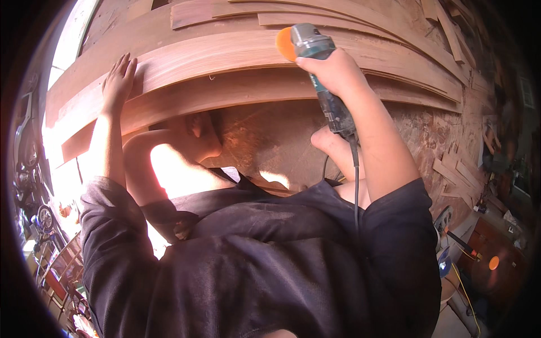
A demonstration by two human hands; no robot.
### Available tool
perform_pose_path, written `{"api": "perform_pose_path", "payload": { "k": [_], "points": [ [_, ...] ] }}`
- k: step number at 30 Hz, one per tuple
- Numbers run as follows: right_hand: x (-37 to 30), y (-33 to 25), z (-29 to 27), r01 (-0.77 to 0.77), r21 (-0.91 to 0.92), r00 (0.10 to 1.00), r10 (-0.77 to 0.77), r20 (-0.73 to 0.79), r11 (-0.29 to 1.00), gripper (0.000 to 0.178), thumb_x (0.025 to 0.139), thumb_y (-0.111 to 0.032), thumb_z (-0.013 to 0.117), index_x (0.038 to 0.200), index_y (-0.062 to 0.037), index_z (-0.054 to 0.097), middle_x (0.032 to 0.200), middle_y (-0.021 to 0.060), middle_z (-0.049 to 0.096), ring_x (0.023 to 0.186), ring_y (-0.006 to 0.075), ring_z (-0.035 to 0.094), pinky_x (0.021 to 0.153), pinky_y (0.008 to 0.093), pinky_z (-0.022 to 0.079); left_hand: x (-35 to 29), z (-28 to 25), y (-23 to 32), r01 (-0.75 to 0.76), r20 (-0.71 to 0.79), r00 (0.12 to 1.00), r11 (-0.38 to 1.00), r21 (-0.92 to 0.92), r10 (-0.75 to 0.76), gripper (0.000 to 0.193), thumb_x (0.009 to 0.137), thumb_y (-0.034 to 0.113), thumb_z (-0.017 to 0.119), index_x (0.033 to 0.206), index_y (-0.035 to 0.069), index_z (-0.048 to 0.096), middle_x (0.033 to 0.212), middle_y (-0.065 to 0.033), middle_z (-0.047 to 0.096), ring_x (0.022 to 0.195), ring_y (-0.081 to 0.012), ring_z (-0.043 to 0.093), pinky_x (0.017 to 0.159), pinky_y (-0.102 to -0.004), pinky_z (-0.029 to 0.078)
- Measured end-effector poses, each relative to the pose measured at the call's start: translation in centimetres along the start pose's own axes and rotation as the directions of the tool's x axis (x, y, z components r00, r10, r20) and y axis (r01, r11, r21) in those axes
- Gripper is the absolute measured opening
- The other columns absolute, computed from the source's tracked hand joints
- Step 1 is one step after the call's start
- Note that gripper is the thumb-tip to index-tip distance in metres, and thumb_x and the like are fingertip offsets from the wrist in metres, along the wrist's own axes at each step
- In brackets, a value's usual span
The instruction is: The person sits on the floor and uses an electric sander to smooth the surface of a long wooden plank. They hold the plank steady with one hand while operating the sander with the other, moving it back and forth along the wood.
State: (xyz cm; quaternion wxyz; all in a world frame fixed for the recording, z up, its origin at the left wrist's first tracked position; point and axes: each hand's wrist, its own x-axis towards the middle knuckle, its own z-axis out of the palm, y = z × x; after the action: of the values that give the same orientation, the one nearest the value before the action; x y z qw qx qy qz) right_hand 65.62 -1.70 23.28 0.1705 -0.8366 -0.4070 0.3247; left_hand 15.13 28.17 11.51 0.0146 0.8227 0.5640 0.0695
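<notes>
My right hand (335,70) is wrapped round the body of a teal and black angle grinder (333,110) with a grey metal head. An orange disc (285,44) sits at the grinder's head, over a long reddish wooden plank (225,59). Whether the disc touches the wood I cannot tell. My left hand (119,81) lies on the left part of that plank, fingers stretched out. The black power cord (356,174) runs from the grinder's tail toward my body.
A second plank (225,93) lies along the near side of the first. More wooden strips (338,19) are stacked beyond. Wood offcuts (459,174) are scattered on the dusty floor at right, near a hammer (463,243). Bicycles (42,219) stand at far left.
</notes>
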Motion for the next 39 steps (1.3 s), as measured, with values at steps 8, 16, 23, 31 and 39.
{"api": "perform_pose_path", "payload": {
  "k": [8, 16, 23, 31, 39],
  "points": [
    [-1.7, 3.2, -2.2, -0.006, -0.175, 1.0, 0.003, -0.016, 0.984, 0.071, 0.079, -0.06, 0.083, 0.124, -0.0048, 0.076, 0.116, 0.0214, 0.079, 0.109, 0.0352, 0.077, 0.097, 0.045, 0.06, 0.7, -1.0, 2.9, 0.161, 0.069, 0.983, 0.983, 0.082, -0.167, 0.067, 0.113, 0.06, 0.028, 0.155, 0.017, 0.059, 0.16, -0.0072, 0.058, 0.154, -0.0266, 0.046, 0.126, -0.0465, 0.033],
    [1.4, 18.7, -11.5, -0.264, 0.085, 0.93, 0.277, -0.242, 0.961, 0.061, 0.084, -0.056, 0.084, 0.112, -0.0018, 0.08, 0.1, 0.0152, 0.078, 0.088, 0.0238, 0.075, 0.082, 0.038, 0.057, 0.5, -1.8, 4.1, 0.168, 0.098, 0.979, 0.979, 0.117, -0.18, 0.061, 0.112, 0.054, 0.032, 0.153, 0.018, 0.061, 0.159, -0.0083, 0.059, 0.152, -0.0272, 0.048, 0.125, -0.0473, 0.034],
    [0.0, 10.8, -6.3, -0.156, 0.08, 0.977, 0.166, -0.134, 0.984, 0.062, 0.084, -0.053, 0.085, 0.119, -0.0019, 0.079, 0.103, 0.0153, 0.079, 0.092, 0.0236, 0.074, 0.086, 0.0389, 0.057, 0.9, -1.7, 2.9, 0.198, 0.106, 0.972, 0.973, 0.123, -0.211, 0.062, 0.109, 0.053, 0.034, 0.153, 0.018, 0.061, 0.159, -0.0103, 0.058, 0.151, -0.0287, 0.049, 0.125, -0.0477, 0.033],
    [-2.4, 7.4, -3.8, -0.065, -0.133, 0.998, 0.061, -0.036, 0.989, 0.07, 0.079, -0.06, 0.083, 0.126, -0.0091, 0.076, 0.113, 0.0191, 0.08, 0.107, 0.034, 0.078, 0.097, 0.045, 0.059, 2.4, 0.7, -0.2, 0.107, 0.1, 0.989, 0.994, 0.028, -0.109, 0.065, 0.109, 0.053, 0.034, 0.152, 0.012, 0.062, 0.159, -0.0138, 0.058, 0.152, -0.0302, 0.049, 0.126, -0.0461, 0.033],
    [-0.3, 19.2, -11.3, -0.272, 0.035, 0.936, 0.272, -0.225, 0.962, 0.065, 0.084, -0.055, 0.085, 0.114, 0.0019, 0.079, 0.098, 0.0141, 0.077, 0.088, 0.022, 0.073, 0.082, 0.038, 0.056, 2.2, 1.1, 0.4, 0.067, 0.092, 0.993, 0.996, 0.06, -0.073, 0.062, 0.109, 0.049, 0.036, 0.15, 0.012, 0.064, 0.157, -0.0142, 0.06, 0.15, -0.0314, 0.05, 0.125, -0.0473, 0.034]
  ]
}}
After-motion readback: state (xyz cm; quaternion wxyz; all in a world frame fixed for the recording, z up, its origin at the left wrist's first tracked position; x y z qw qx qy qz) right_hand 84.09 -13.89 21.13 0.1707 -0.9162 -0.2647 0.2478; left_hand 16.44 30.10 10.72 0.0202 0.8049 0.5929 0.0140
